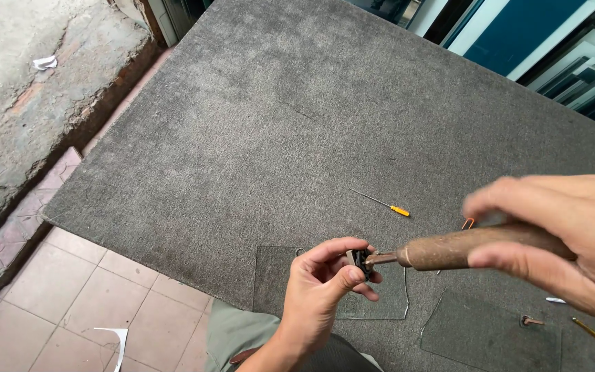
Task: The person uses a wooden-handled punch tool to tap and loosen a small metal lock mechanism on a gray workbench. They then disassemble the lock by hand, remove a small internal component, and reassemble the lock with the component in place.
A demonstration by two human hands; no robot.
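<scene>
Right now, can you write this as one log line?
left hand: pinching small dark part | right hand: gripping wooden-handled tool, tip at part | glass pane on grey carpeted table

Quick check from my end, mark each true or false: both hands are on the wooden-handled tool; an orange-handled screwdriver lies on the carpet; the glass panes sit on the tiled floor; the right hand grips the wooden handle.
1. Both hands are on the wooden-handled tool. True: the left hand pinches its small dark head.
2. An orange-handled screwdriver lies on the grey carpet. True.
3. The glass panes sit on the tiled floor. False: they lie on the carpet.
4. The right hand grips the handle. True.
</scene>
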